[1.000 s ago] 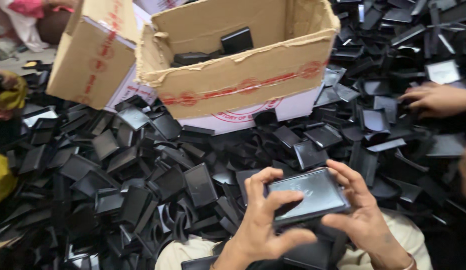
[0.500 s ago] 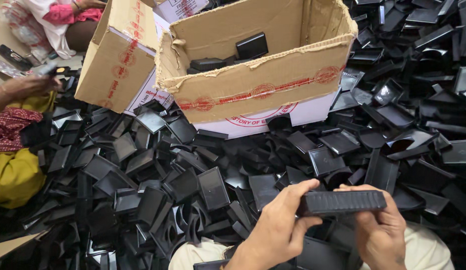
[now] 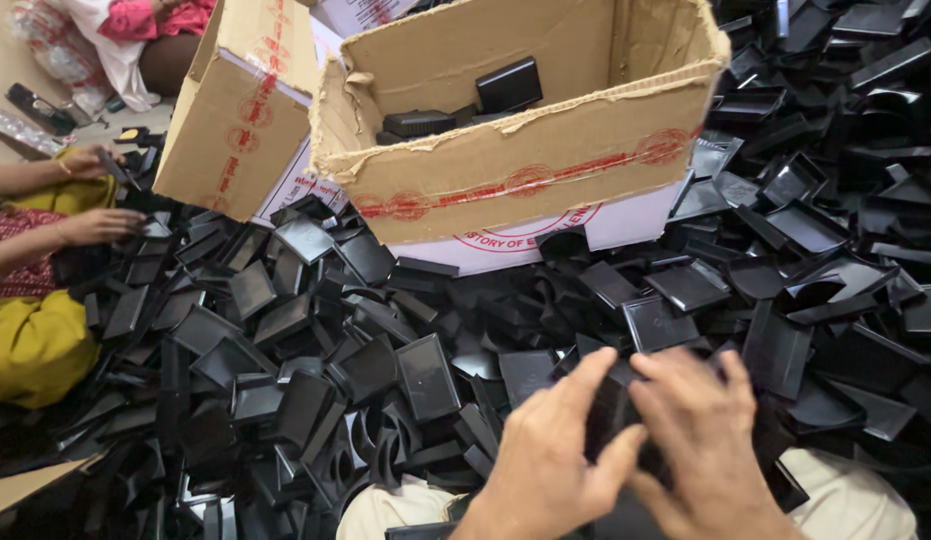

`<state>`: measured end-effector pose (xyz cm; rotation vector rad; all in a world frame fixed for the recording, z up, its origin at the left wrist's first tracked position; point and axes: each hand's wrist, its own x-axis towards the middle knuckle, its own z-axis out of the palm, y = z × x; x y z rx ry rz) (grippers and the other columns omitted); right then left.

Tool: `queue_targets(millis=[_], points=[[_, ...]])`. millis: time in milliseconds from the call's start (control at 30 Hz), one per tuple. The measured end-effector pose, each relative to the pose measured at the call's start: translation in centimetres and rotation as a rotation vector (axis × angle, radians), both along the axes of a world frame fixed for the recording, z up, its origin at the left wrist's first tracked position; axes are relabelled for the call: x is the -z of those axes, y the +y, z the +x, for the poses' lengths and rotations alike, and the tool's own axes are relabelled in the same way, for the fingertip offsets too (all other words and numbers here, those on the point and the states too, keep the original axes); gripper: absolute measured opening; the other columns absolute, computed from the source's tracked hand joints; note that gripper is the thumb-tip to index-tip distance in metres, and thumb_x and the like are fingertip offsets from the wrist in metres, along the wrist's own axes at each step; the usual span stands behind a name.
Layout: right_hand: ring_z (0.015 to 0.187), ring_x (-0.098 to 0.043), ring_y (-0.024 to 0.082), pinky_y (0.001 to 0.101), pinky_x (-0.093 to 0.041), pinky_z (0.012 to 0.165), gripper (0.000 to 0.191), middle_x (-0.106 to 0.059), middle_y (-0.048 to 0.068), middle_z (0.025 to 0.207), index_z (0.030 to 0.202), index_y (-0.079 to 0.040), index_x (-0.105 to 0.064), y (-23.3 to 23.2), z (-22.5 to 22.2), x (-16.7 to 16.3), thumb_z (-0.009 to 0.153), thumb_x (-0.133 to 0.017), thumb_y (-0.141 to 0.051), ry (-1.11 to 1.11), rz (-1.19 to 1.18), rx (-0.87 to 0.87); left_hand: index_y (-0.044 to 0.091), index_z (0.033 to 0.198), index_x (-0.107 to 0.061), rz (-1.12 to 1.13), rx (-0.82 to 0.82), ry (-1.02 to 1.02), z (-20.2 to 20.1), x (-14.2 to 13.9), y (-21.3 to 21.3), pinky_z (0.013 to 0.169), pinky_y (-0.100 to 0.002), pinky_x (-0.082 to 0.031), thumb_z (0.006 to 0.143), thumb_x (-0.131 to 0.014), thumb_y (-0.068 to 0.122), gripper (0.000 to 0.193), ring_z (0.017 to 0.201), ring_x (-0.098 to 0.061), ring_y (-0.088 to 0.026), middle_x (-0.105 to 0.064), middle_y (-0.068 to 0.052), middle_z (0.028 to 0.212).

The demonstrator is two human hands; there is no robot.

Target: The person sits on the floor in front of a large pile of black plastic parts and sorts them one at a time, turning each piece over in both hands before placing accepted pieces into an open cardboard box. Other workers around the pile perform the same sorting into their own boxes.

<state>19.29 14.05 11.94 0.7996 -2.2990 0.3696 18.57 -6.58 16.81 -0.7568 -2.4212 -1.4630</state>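
Observation:
My left hand (image 3: 554, 450) and my right hand (image 3: 702, 435) are close together at the bottom centre, both closed around one black plastic tray piece (image 3: 614, 412) that is mostly hidden between my fingers. Under and around my hands spreads a large heap of similar black plastic trays (image 3: 386, 330). Straight ahead stands an open cardboard box (image 3: 526, 170) with red tape, holding a few black pieces (image 3: 509, 85).
A second cardboard box (image 3: 241, 110) leans at the left of the first. Another person in yellow clothing (image 3: 36, 340) sits at the left edge, with hands (image 3: 91, 195) at the heap. The black trays cover the floor to the right edge.
The black piece, held flat and then edge-on between my hands, is now lower and enclosed by both hands. The view has shifted, bringing the box closer and the person at left into view.

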Motion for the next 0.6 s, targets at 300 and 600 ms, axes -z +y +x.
queue_targets(millis=[300,600], points=[[0.134,-0.054,0.029,0.0422,-0.053,0.103,0.096,-0.042,0.021,0.148,0.149,-0.013,-0.039,0.7,1.1,3.3,0.069,-0.092,-0.008,-0.645,-0.798,-0.468,0.008,0.147,-0.055,0.270,0.437,-0.004,-1.1,0.8,-2.9,0.105,-0.033,-0.058,0.089,-0.086,0.027,0.069,0.125,-0.060,-0.024,-0.055,-0.013,0.139],[0.140,-0.053,0.034,0.0461,-0.046,0.118,0.097,-0.046,0.025,0.152,0.152,-0.014,-0.040,0.1,1.3,1.5,0.070,-0.092,-0.006,-0.762,-1.127,-0.665,0.006,0.128,-0.057,0.609,0.440,-0.263,-0.8,1.8,-4.0,0.105,-0.035,-0.050,0.073,-0.090,0.026,0.067,0.121,-0.064,-0.023,-0.053,-0.011,0.128]])
